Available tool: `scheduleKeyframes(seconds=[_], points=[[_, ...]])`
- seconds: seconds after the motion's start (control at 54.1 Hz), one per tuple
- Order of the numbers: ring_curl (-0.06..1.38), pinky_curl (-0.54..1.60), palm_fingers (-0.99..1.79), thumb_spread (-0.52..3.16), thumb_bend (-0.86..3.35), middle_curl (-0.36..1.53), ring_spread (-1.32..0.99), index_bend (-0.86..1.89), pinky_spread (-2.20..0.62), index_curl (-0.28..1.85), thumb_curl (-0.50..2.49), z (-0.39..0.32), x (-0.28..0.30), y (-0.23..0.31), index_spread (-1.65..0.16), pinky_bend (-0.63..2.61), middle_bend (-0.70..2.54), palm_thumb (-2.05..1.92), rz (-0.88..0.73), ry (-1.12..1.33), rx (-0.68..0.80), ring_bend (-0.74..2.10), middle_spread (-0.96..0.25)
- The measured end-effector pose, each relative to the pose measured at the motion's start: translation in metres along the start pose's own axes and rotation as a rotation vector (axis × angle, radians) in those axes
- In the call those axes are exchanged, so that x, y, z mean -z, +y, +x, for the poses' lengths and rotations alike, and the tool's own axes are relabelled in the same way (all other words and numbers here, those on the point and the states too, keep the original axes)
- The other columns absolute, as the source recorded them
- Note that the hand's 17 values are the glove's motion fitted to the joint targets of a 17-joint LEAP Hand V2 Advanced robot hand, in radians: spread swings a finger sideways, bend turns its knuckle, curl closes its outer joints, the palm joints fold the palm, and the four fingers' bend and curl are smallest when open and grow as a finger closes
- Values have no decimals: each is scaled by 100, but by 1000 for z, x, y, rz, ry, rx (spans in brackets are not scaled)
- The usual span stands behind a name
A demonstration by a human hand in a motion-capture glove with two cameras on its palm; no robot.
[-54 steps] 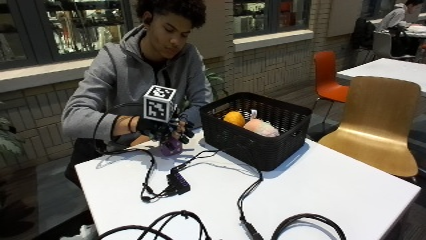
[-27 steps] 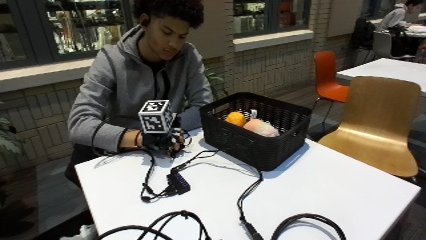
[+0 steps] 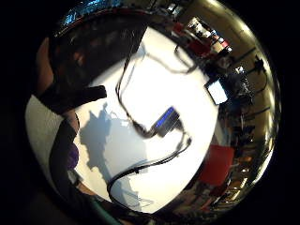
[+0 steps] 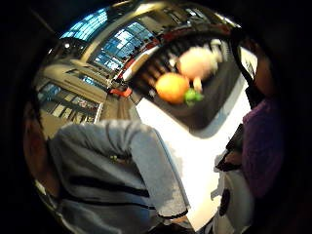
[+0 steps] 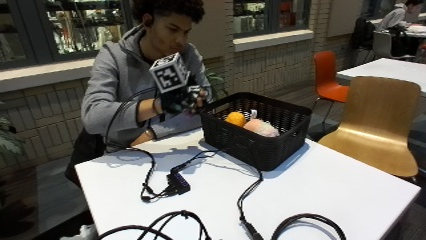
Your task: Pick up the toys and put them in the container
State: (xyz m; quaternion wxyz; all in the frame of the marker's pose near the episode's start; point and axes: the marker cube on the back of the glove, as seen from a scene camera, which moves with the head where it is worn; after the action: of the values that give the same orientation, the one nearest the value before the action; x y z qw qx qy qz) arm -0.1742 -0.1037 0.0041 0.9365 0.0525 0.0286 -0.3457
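In the outside view my gloved right hand (image 5: 178, 102) is raised above the table, just left of the black woven basket (image 5: 256, 145) and level with its rim. Its fingers curl round a purple toy (image 4: 265, 146), which lies close against the palm and also shows in the little finger side view as a purple toy (image 3: 71, 157); in the outside view the glove hides it. An orange toy (image 5: 235, 119) and a pink toy (image 5: 261, 128) lie inside the basket. The thumb side palm view shows the orange toy (image 4: 173, 87) and the pink toy (image 4: 195, 63) there as well.
Black cables and a small black adapter (image 5: 178, 184) trail across the white table (image 5: 333, 190) below the hand and in front of the basket. The person's bare left forearm (image 5: 143, 136) rests at the table's far edge. A wooden chair (image 5: 383, 125) stands at the right.
The gloved hand was down on the table at the purple toy. It has closed on the toy and lifted it up and toward the basket's left rim.
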Motion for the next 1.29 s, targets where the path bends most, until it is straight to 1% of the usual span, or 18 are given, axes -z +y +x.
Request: scheduleKeyframes(seconds=[0.037,0.129,0.222,0.314,0.444,0.536,0.592,0.647,0.666,0.684,0.721,0.777,0.888,1.036,1.11,1.165,1.221,1.295], points=[[82,57,77,144,30,86,-44,42,-41,69,70,-3,15,-28,-29,127,66,73,25,-87,-95,118,-32],[83,58,72,141,29,92,-44,45,-40,77,72,33,27,-91,-29,129,68,72,7,67,-34,121,-33],[84,60,69,139,27,97,-44,46,-40,84,75,12,22,-158,-29,132,69,72,-34,-117,-151,124,-34],[84,61,66,137,26,101,-44,47,-41,91,77,10,-1,-205,-29,135,71,72,-78,-86,-204,127,-36],[84,62,63,135,25,107,-44,48,-40,100,80,9,-24,-242,-29,138,72,72,-120,-137,-123,130,-37],[84,61,56,133,24,109,-43,50,-39,106,82,3,-35,-259,-30,134,72,71,-139,-184,-108,130,-37],[83,61,51,133,22,109,-42,50,-39,109,82,-1,-40,-264,-30,132,69,70,-196,-213,-106,129,-37],[80,60,23,140,19,105,-39,47,-34,108,75,-3,-45,-266,-30,125,60,61,-278,-217,-105,118,-35],[79,60,8,141,17,103,-38,46,-33,107,72,-3,-46,-266,-30,123,56,56,-298,-213,-103,111,-33],[77,61,-18,140,11,100,-34,40,-28,103,69,-4,-47,-266,-30,126,49,48,-312,-207,-100,97,-30],[73,59,-45,138,5,95,-29,25,-20,96,64,-5,-47,-265,-30,125,41,39,-324,-196,-93,79,-25],[64,52,-52,135,-1,88,-23,12,-14,86,60,-5,-45,-263,-31,115,28,31,-318,-189,-88,58,-19],[53,45,-37,133,-3,77,-16,5,-6,69,53,-4,-37,-253,-32,100,16,25,-303,-198,-93,38,-10],[47,40,-28,130,-2,66,-11,5,-1,55,48,5,-12,-210,-31,91,13,22,-297,-202,-105,29,-3],[46,39,-24,130,-2,62,-10,6,0,49,46,21,6,-167,-30,88,14,22,-295,-197,-95,27,-1],[46,38,-21,130,-1,59,-9,8,0,46,45,46,16,-126,-30,86,14,22,-295,-77,-93,26,0],[45,37,-17,131,-1,57,-9,10,0,43,43,48,19,-82,-30,83,15,22,-281,-22,-67,25,1],[45,35,-9,134,0,56,-10,14,1,41,42,55,12,-13,-30,78,19,24,-277,217,-31,26,1]])
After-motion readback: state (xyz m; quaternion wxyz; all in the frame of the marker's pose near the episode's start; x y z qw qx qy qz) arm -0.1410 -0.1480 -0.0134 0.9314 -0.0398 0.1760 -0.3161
